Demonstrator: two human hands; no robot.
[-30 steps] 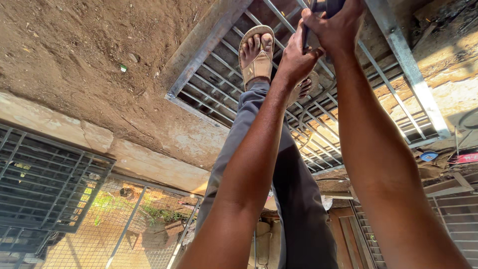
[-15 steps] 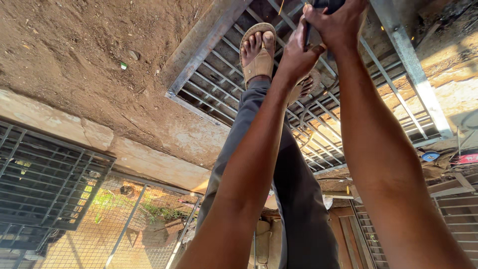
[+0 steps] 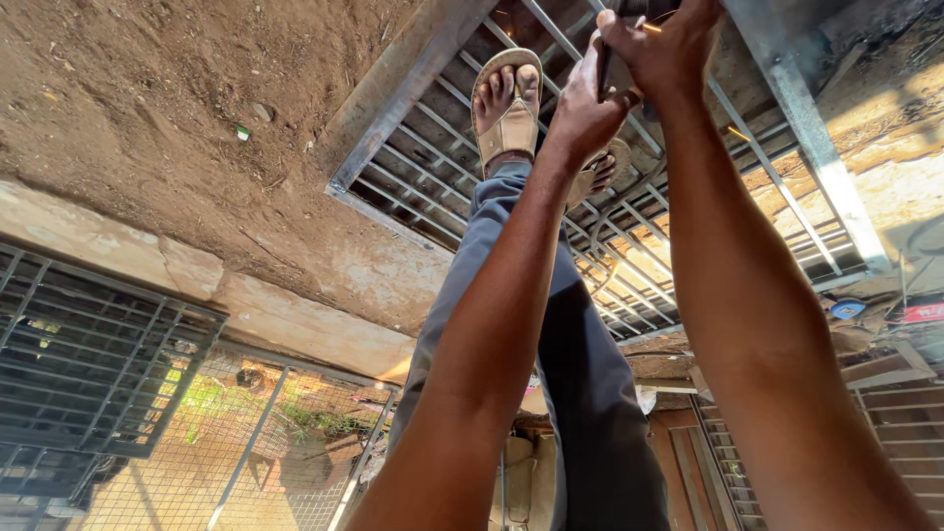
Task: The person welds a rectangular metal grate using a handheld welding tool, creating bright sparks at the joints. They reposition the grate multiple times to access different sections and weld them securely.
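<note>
Both hands, left hand [image 3: 587,108] and right hand [image 3: 661,49], grip a dark tool [image 3: 618,49] over metal grille [image 3: 442,162]

hands: 2 – left hand [image 3: 580,113], right hand [image 3: 664,49] | dark tool [image 3: 615,69] gripped by both: 1 | sandalled feet: 2 – one [image 3: 508,103] full, one [image 3: 598,172] half hidden | metal grille [image 3: 787,108] on ground: 1 | dark grate panel [image 3: 88,374] at left edge: 1 | wire mesh panel [image 3: 246,452]: 1 | small green-white scrap [image 3: 242,133] on dirt: 1
</note>
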